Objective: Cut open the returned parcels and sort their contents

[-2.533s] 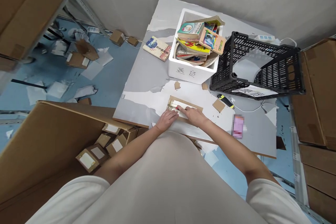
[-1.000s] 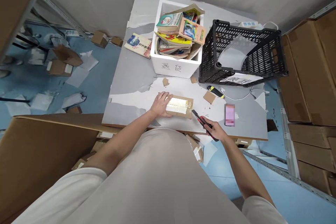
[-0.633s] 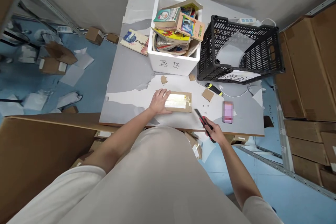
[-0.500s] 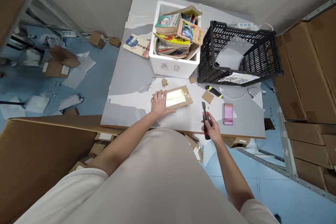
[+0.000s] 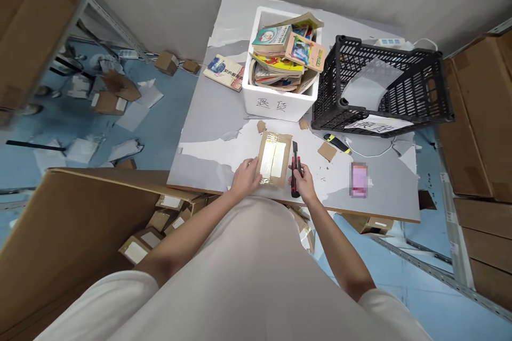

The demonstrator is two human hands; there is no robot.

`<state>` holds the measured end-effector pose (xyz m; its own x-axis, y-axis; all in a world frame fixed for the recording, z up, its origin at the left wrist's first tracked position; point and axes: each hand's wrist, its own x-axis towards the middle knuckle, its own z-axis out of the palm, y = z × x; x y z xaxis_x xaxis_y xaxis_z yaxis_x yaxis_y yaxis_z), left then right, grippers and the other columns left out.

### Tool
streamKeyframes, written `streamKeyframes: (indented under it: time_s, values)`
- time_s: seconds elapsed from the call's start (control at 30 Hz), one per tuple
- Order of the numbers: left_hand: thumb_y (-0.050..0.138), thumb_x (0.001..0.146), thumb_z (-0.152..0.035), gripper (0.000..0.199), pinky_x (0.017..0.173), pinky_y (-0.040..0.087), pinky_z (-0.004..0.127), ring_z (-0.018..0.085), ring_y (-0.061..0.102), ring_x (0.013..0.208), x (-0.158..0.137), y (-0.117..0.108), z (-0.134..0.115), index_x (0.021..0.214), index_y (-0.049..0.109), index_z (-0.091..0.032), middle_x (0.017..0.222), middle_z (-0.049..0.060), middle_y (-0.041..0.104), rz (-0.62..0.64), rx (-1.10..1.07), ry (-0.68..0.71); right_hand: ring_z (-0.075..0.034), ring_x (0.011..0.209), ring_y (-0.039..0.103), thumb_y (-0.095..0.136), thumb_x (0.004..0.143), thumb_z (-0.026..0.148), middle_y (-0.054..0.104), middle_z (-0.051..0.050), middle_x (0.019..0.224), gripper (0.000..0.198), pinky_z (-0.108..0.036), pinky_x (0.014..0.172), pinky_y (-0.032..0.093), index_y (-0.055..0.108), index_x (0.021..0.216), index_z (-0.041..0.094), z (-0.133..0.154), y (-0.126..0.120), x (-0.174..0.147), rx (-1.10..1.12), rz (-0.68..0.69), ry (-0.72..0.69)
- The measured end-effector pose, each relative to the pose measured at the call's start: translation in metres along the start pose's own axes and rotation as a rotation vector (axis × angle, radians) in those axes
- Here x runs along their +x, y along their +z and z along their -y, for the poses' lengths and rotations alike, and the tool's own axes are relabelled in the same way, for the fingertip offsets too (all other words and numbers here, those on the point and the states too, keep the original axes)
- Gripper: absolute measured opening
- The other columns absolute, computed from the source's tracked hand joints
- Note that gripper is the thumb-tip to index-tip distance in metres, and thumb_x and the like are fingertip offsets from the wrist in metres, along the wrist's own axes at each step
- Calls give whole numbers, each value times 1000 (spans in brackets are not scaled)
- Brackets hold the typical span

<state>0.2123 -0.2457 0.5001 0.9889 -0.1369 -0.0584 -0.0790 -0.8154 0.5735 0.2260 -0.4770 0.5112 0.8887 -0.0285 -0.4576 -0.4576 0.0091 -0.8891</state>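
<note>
A flat cardboard parcel [image 5: 285,176], wrapped in shiny tape with a white label, lies on the table in front of me. My left hand [image 5: 245,178] grips its left edge near the lower corner, thumb over the top. In my right hand [image 5: 304,182] is a red and black utility knife [image 5: 295,162], held just right of the parcel with its dark blade pointing away from me. A second utility knife [image 5: 337,143], yellow and black, rests on the table farther right. Between the two knives lies a square cardboard scrap [image 5: 327,151].
A white foam box [image 5: 276,105] full of books stands at the back, with one book [image 5: 224,72] to its left. Right of it is a black plastic crate [image 5: 384,117] holding white sheets. A blurred pink object [image 5: 359,179] lies at right; a large carton [image 5: 100,208] stands at left.
The parcel has turned from lying sideways to nearly upright in view. My left hand has shifted to its near left side. My right hand has brought the knife left, beside the parcel.
</note>
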Motion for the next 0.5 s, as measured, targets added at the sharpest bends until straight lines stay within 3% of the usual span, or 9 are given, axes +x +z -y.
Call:
streamKeyframes:
  time_s: [0.17,0.23,0.3,0.4,0.5]
  values:
    - [49,83,-39,66,105,39,43,30,41,130,87,-17,0,141,33,-12,140,17,40,-20,-6,95,-11,58,58,70,70,47,65,-2,90,41,-28,55,51,48,94,23,-15,-4,-42,196,-64,170]
    - [55,78,-42,70,108,35,44,32,36,134,123,-17,1,138,37,-10,144,17,38,70,9,147,-14,64,64,71,70,48,66,-3,88,41,-33,62,55,47,94,24,-19,-2,-54,290,-48,290]
    - [57,76,-41,65,106,37,42,30,44,127,144,-16,4,132,44,-10,138,16,47,190,12,151,-20,76,69,68,72,51,68,-5,91,42,-39,69,57,46,98,26,-22,1,-58,330,-4,374]
    - [57,75,-41,54,98,44,40,28,55,114,138,-19,11,120,53,-12,123,13,59,159,45,23,-23,91,69,64,75,54,69,-7,93,43,-42,77,57,43,101,27,-21,2,-48,324,0,343]
    - [58,74,-53,49,84,49,42,31,61,100,97,-26,22,106,56,-16,105,13,65,33,98,-265,-21,100,67,64,74,55,68,-5,105,45,-38,82,55,43,105,28,-15,-3,-22,289,-83,172]
